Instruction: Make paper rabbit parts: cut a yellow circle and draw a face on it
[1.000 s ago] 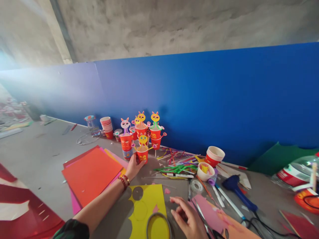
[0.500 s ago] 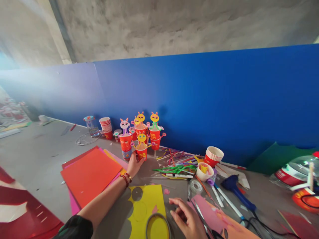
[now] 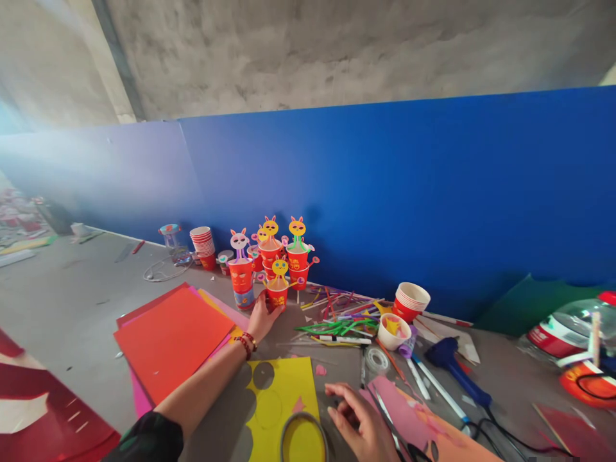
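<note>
Red cup figure on or just above the desk, near similar figures; left fingers closed on its side, right fingers half-curled, apparently empty; main risk: toppled neighbours from any sideways nudge.

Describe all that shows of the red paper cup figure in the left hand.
The red paper cup looks upright, with yellow print and a pale rim. Above it rises a flat, round yellow head with two ears and blue eyes; a pinkish disc sits out at each side. The left hand holds it low, before similar cup figures. Whether its base touches the grey table is unclear.
</note>
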The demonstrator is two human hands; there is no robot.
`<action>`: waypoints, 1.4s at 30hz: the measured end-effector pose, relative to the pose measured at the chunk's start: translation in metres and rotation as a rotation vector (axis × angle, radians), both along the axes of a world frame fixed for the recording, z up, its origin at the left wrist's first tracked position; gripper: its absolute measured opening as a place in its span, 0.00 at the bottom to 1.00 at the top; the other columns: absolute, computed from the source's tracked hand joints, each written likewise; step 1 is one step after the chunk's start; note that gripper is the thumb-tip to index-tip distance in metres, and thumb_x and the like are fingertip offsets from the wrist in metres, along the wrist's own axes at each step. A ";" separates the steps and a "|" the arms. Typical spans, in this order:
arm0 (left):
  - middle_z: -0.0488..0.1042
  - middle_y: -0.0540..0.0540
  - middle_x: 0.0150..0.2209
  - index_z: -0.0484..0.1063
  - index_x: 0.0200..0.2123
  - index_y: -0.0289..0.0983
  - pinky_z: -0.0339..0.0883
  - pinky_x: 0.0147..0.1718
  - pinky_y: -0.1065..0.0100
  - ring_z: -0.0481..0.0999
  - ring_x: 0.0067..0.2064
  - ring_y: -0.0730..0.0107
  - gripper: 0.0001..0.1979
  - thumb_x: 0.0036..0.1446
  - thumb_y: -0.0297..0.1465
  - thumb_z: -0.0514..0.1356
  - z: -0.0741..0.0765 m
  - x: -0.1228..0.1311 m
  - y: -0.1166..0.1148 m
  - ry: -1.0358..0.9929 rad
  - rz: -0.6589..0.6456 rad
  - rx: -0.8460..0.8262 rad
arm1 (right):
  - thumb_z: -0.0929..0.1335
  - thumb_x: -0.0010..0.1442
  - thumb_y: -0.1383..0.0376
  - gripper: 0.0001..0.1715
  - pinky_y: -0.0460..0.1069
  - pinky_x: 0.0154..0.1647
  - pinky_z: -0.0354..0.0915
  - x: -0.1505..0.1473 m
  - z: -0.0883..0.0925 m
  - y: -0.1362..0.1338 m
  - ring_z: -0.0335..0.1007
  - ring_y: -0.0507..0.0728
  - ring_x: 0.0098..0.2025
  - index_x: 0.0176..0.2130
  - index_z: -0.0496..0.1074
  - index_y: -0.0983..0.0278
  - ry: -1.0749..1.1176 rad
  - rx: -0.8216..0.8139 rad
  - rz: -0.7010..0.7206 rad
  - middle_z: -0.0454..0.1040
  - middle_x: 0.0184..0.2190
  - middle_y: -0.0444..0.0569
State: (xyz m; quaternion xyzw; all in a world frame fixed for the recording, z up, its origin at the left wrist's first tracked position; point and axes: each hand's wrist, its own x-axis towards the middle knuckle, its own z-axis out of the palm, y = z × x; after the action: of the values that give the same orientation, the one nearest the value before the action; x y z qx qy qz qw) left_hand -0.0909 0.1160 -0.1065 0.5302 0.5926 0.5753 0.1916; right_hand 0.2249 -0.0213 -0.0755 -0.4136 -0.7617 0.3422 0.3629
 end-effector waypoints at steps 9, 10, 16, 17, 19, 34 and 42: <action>0.72 0.34 0.54 0.60 0.59 0.36 0.74 0.47 0.55 0.79 0.49 0.54 0.35 0.51 0.38 0.68 0.003 -0.001 -0.007 -0.007 -0.038 -0.019 | 0.68 0.63 0.52 0.17 0.43 0.26 0.73 0.001 0.003 0.000 0.78 0.55 0.28 0.47 0.77 0.57 -0.015 0.012 -0.020 0.83 0.38 0.49; 0.72 0.34 0.55 0.59 0.59 0.36 0.74 0.47 0.55 0.79 0.49 0.54 0.35 0.52 0.39 0.68 0.003 -0.001 -0.009 -0.009 -0.041 -0.021 | 0.68 0.63 0.53 0.17 0.44 0.26 0.73 0.001 0.003 -0.001 0.78 0.55 0.29 0.47 0.77 0.57 -0.024 0.011 -0.023 0.83 0.38 0.49; 0.71 0.34 0.55 0.59 0.60 0.37 0.72 0.49 0.55 0.76 0.53 0.53 0.34 0.52 0.39 0.67 0.002 -0.005 -0.016 -0.002 -0.051 -0.030 | 0.68 0.63 0.54 0.16 0.44 0.29 0.74 0.001 0.000 -0.001 0.77 0.55 0.29 0.48 0.77 0.57 -0.044 0.011 -0.022 0.82 0.36 0.49; 0.71 0.34 0.55 0.59 0.60 0.37 0.72 0.50 0.55 0.76 0.54 0.52 0.34 0.53 0.39 0.67 0.002 -0.005 -0.015 0.004 -0.045 -0.033 | 0.68 0.63 0.55 0.16 0.44 0.29 0.73 0.001 0.001 -0.001 0.77 0.55 0.29 0.48 0.77 0.57 -0.044 0.011 -0.020 0.82 0.36 0.49; 0.72 0.33 0.55 0.59 0.60 0.36 0.72 0.49 0.54 0.75 0.55 0.51 0.34 0.53 0.39 0.66 0.001 -0.006 -0.014 0.018 -0.031 -0.038 | 0.68 0.63 0.55 0.16 0.44 0.29 0.73 0.001 0.003 -0.001 0.78 0.55 0.30 0.48 0.76 0.57 -0.041 0.008 -0.018 0.82 0.38 0.49; 0.69 0.43 0.59 0.73 0.53 0.45 0.59 0.63 0.54 0.65 0.63 0.51 0.21 0.55 0.32 0.64 0.044 0.042 -0.090 0.577 -0.392 -0.007 | 0.67 0.63 0.64 0.09 0.47 0.38 0.71 -0.002 0.011 -0.005 0.77 0.56 0.35 0.43 0.76 0.60 -0.093 -0.017 0.009 0.81 0.39 0.48; 0.72 0.42 0.36 0.73 0.31 0.39 0.68 0.45 0.56 0.73 0.41 0.54 0.08 0.57 0.24 0.56 0.044 0.065 -0.061 0.787 -0.416 -0.086 | 0.68 0.61 0.68 0.09 0.45 0.38 0.68 -0.003 0.020 -0.007 0.77 0.55 0.36 0.40 0.77 0.59 -0.124 0.008 0.023 0.81 0.38 0.46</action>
State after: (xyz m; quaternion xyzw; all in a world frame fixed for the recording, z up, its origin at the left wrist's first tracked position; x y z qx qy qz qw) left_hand -0.0264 0.0555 -0.0622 0.8082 0.5246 0.2538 0.0849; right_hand 0.2220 -0.0284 -0.0559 -0.4238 -0.7887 0.3172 0.3127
